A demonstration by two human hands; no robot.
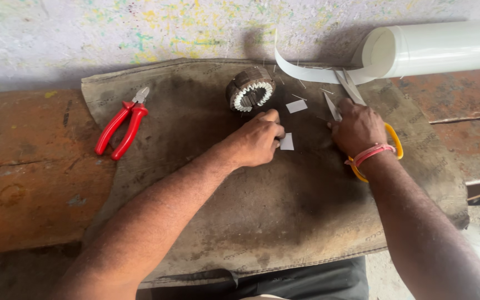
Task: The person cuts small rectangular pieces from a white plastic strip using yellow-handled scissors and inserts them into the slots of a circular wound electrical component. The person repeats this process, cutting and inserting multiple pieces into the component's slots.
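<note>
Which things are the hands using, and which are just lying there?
In use: scissors in right hand; paper slip by left hand; white roll; motor core.
Lying about: red pliers, on the mat.

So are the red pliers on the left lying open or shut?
Open, slightly. The red pliers lie on the mat's left edge with the handles spread in a narrow V; neither hand touches them. The jaws are too small to judge.
</note>
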